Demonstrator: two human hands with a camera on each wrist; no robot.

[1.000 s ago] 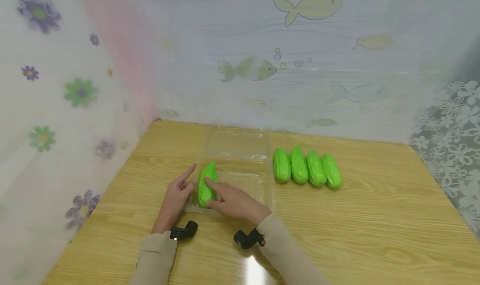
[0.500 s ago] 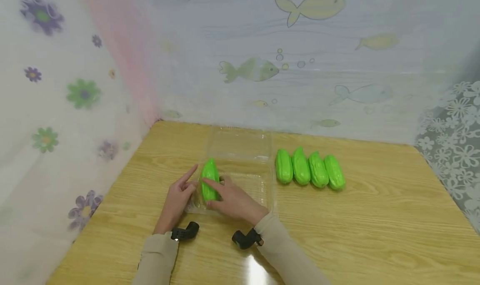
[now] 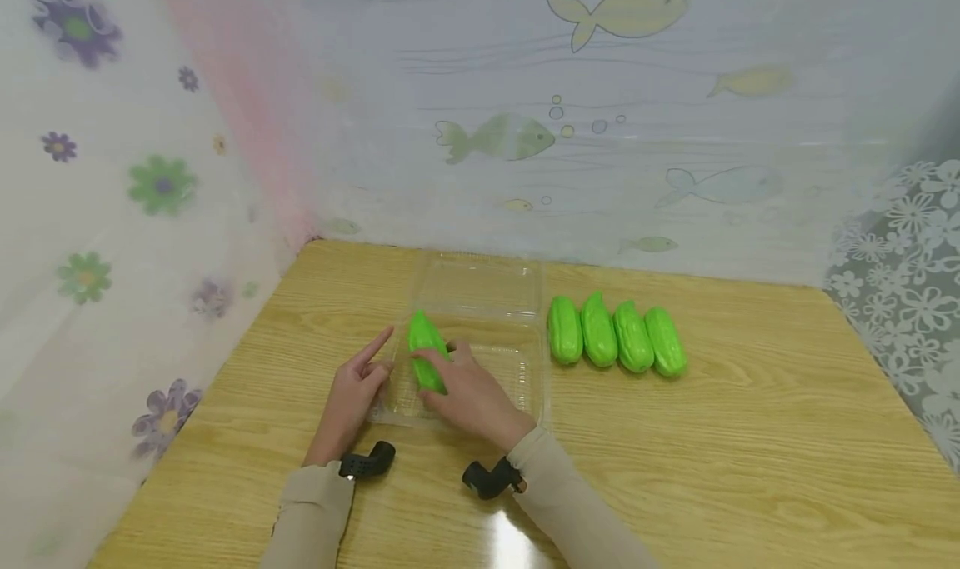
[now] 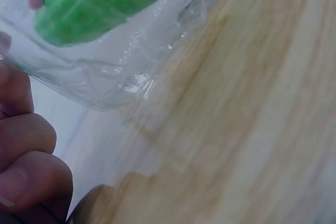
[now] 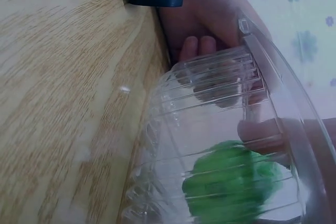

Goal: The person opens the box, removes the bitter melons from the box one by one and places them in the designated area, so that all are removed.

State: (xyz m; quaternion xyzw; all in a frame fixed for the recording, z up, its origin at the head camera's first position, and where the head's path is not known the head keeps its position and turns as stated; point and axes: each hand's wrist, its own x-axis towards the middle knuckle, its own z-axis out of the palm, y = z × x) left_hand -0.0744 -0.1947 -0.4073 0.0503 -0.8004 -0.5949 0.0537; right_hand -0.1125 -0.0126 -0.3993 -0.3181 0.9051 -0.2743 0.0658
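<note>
A bright green, elongated, ridged toy vegetable [image 3: 427,344] is in the left part of the base of an open clear plastic container [image 3: 517,369]. My right hand [image 3: 476,394] grips it between fingers and thumb; its far tip points back and a little left. At the container's left side, my left hand [image 3: 350,398] holds the wall, index finger stretched along it and the other fingers curled [image 4: 31,156]. In the right wrist view the toy vegetable [image 5: 223,184] shows green through the ribbed clear wall. Where its underside touches the base is hidden.
Several matching green toy vegetables [image 3: 632,337] lie side by side on the wooden table [image 3: 712,461], right of the container. The clear lid [image 3: 480,284] is folded back towards the fish-patterned curtain [image 3: 600,186]. A flower-patterned curtain [image 3: 97,344] hangs at left.
The toy vegetable has shifted slightly back and right, its tip swinging from leaning right to leaning left. My right hand has turned along with it. My left hand stays in place.
</note>
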